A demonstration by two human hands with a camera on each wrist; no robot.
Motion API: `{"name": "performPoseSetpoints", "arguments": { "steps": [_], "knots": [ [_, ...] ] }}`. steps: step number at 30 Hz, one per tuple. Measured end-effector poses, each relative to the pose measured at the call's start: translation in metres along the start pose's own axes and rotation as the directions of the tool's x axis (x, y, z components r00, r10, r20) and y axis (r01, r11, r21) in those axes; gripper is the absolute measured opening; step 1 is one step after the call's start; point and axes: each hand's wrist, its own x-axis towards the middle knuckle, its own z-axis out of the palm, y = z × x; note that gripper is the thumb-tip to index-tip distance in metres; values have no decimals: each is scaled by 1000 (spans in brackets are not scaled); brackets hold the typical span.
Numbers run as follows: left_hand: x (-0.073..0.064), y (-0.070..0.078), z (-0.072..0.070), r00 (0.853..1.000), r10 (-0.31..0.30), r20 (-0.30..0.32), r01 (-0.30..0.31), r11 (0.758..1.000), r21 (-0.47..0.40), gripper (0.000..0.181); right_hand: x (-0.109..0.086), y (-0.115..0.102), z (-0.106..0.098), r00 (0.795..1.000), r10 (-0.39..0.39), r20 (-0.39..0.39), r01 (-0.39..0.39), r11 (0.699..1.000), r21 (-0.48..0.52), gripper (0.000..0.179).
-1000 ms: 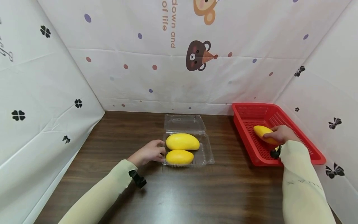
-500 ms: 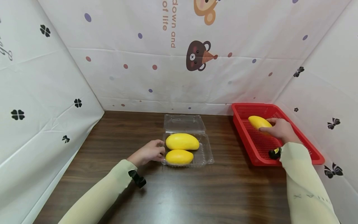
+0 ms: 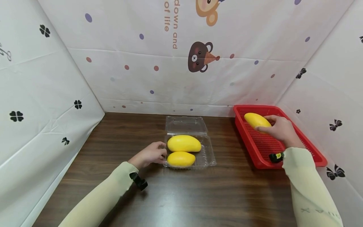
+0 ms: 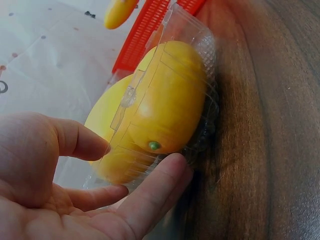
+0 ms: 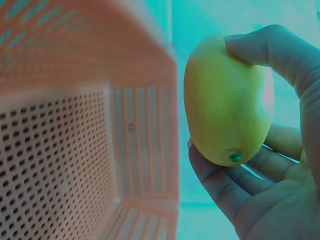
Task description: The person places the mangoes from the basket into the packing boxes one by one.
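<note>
dark wood-grain table point(image 3: 198, 195) noted underneath. white printed sheets point(image 3: 136, 63) hung behind and at both sides: coloured dots, brown bear with cone point(image 3: 199, 56), orange bear point(image 3: 208, 11) at top edge, black clover marks point(image 3: 16, 116) at left, bow marks point(image 3: 334, 125) at right.

Bare table point(image 3: 227, 192) lies between clear box point(image 3: 208, 156) and red basket point(image 3: 249, 148).

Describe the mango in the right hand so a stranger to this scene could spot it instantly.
Start at the red basket against the right wall of the dark wooden table. Above its far end, the right hand grips a yellow mango, lifted off the mesh. The other two mangoes lie side by side in the clear plastic box mid-table; this one alone is held.
</note>
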Motion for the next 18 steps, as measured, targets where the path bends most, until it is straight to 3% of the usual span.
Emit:
{"name": "performPoseSetpoints", "arguments": {
  "steps": [10,18],
  "knots": [
    [-1,-3,0,1000,18,2,-18,1000,-6,53,-17,-40,8,994,-79,-78,79,997,8,86],
    [-1,-1,1,1000,8,-10,-8,1000,-10,52,-28,-61,20,989,-117,-91,121,992,30,81]
  ]
}}
